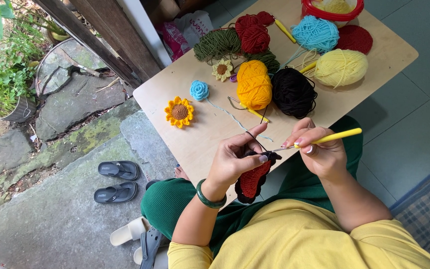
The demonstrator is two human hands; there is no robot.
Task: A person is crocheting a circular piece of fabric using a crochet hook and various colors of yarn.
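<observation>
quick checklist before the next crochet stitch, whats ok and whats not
1. Left hand pinches the red crocheted piece with black edging: ok.
2. Right hand grips the yellow-handled crochet hook: ok.
3. Hook tip sits at the piece's top edge: ok.
4. Thin black strand runs over the left fingers; tension: cannot tell.
5. Black yarn ball rests on the light wooden table, nothing lying on it: ok.
6. Loop on the hook: cannot tell, too small.
</observation>
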